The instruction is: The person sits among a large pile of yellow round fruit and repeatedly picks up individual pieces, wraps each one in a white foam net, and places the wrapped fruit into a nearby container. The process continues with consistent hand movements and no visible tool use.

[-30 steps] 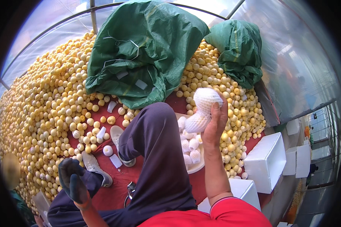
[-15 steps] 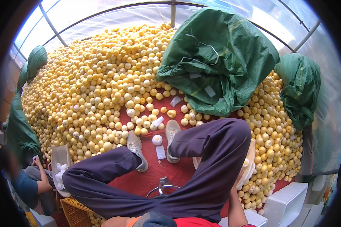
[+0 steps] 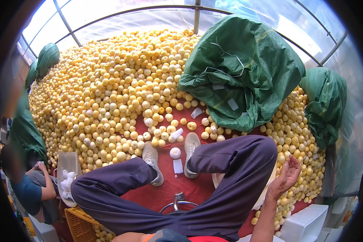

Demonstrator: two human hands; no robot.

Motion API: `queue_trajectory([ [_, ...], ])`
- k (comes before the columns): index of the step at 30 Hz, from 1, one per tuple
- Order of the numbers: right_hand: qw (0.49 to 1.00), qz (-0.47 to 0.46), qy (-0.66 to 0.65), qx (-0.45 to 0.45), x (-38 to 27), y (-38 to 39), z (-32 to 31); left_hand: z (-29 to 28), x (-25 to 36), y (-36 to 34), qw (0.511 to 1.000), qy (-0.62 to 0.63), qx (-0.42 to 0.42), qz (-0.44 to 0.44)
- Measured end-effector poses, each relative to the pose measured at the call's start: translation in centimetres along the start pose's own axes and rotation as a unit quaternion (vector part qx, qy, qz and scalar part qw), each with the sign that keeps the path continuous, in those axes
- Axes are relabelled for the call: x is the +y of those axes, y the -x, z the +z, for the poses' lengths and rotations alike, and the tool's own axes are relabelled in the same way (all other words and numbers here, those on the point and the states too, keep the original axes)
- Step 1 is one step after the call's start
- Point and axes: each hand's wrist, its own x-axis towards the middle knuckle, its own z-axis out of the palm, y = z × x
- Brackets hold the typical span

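My right hand (image 3: 285,177) is raised beside my right knee, over the round yellow fruit (image 3: 288,201) heaped on that side. Its fingers are loosely curved and apart, and no held thing shows in them. Some fruit lies right by the fingertips; whether they touch cannot be made out. Below the hand, a pale tub (image 3: 266,189) is partly hidden behind my right leg. My left hand is out of view. Between my shoes, a round thing in white foam netting (image 3: 175,153) sits on the red ground sheet (image 3: 141,201), with a flat white foam net (image 3: 178,166) just nearer me.
A large fruit heap (image 3: 109,92) spreads ahead and left. Green sacks (image 3: 246,72) lie on it. At left, a person (image 3: 32,193) sits near a tray of white foam pieces (image 3: 67,181) and an orange crate (image 3: 78,226). White foam boxes (image 3: 304,224) stand at lower right.
My right hand has risen from behind my right leg, by the tub, out to the right over the fruit. The whole view has shifted slightly right and down.
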Motion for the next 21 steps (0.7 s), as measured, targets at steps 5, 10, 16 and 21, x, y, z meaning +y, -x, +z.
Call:
queue_trajectory([
  [5, 0.991, -0.078, -0.081, -0.08, -6.3, 1.5, 5.5, -3.5, -1.2, -0.3, 0.992, -0.007, -0.103, -0.074],
  [10, 0.965, 0.003, -0.032, -0.261, -9.4, 3.2, 13.2, -0.5, -7.1, 1.1, 0.899, -0.302, 0.277, -0.155],
  [16, 0.922, 0.094, -0.062, -0.371, -7.6, 3.6, 24.3, -5.4, -16.9, 5.6, 0.857, -0.413, 0.116, -0.287],
  [21, 0.883, 0.123, 0.094, -0.443, 11.3, 7.8, 33.6, -3.8, -18.6, 8.8, 0.825, -0.392, 0.072, -0.402],
])
